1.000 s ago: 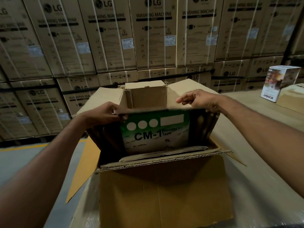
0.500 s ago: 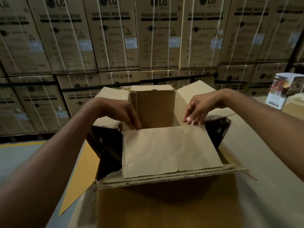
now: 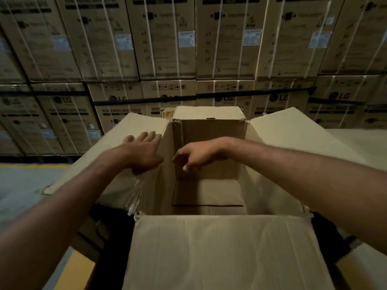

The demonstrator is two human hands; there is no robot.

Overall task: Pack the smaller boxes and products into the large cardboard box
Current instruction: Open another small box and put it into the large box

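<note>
The large cardboard box (image 3: 226,248) stands open right in front of me, all its flaps folded outward. A smaller plain brown box (image 3: 209,193) lies flat at its bottom, against the far wall. My left hand (image 3: 142,151) presses flat on the left flap (image 3: 125,130), fingers straight. My right hand (image 3: 196,155) hangs inside the opening near the left inner wall, fingers pointing down and loosely curled, holding nothing.
A wall of stacked, strapped washing machine cartons (image 3: 167,42) rises just behind the box. Grey floor with a yellow line (image 3: 27,176) lies to the left. A pale wrapped surface (image 3: 360,141) extends at the right beyond the right flap.
The smaller box has gone from the rim down to the bottom of the large box. My left hand moved out onto the left flap, and my right hand let go and dropped inside.
</note>
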